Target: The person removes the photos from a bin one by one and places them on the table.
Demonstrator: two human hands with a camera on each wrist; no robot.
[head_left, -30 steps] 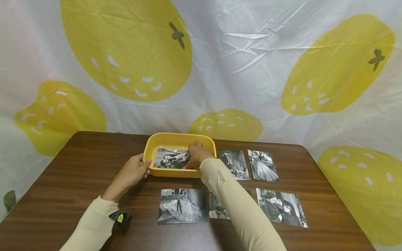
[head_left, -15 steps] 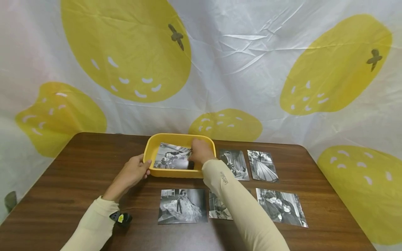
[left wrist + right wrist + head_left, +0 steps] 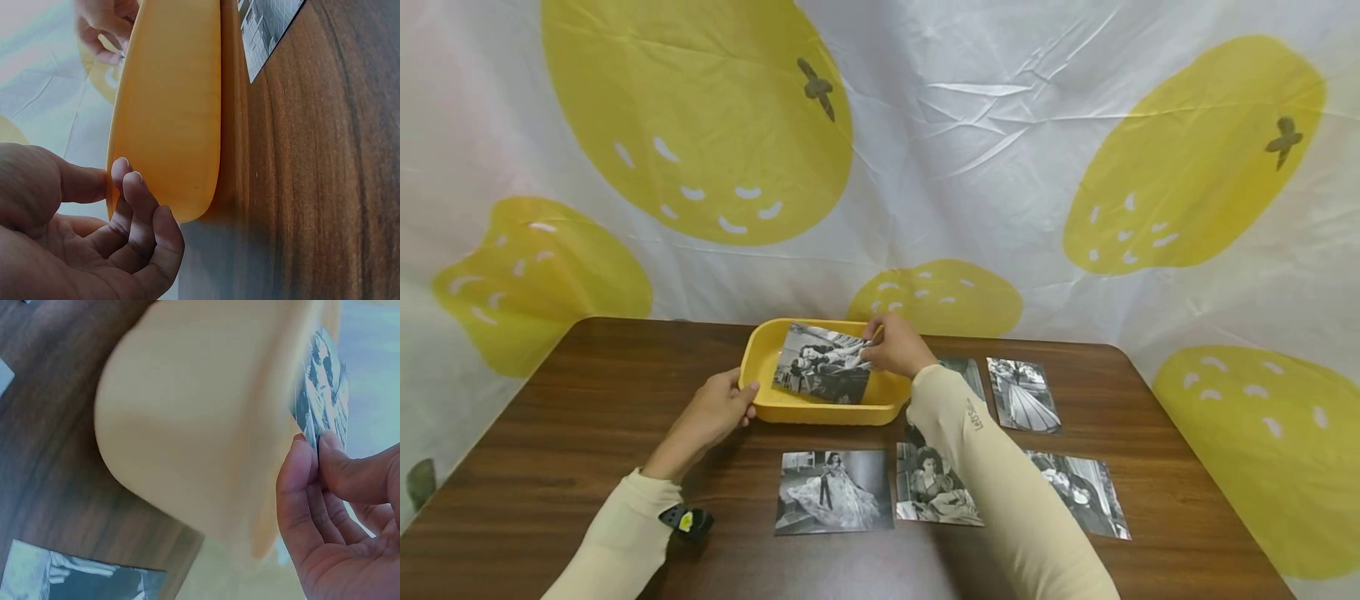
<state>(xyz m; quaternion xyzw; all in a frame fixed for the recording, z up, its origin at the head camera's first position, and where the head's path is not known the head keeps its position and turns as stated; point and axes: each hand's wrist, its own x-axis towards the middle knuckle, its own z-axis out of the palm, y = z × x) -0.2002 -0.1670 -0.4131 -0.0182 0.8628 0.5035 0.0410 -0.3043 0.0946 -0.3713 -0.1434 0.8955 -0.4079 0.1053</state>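
Observation:
A yellow tray with raised walls (image 3: 827, 414) stands near the back of the table. At its left end my left hand (image 3: 715, 412) grips the rim, thumb over the edge and fingers against the outer wall, as the left wrist view shows. My right hand (image 3: 898, 346) pinches the right edge of a black-and-white photo (image 3: 823, 367) between thumb and fingertips. This photo tilts up out of the tray, its lower part still inside the walls. In the right wrist view the pinched photo (image 3: 325, 387) rises above the tray's rim.
On the brown table (image 3: 625, 375), front row, lie a gown photo (image 3: 835, 492), a photo of a seated figure (image 3: 932, 487) and a couple photo (image 3: 1086, 492). Behind are a wide-skirt photo (image 3: 1022, 396) and one partly behind my sleeve. A lemon-print cloth (image 3: 970, 183) hangs behind.
My right hand has come up from inside the tray toward its right rim, lifting and tilting the photo. The left hand stays on the tray's left end.

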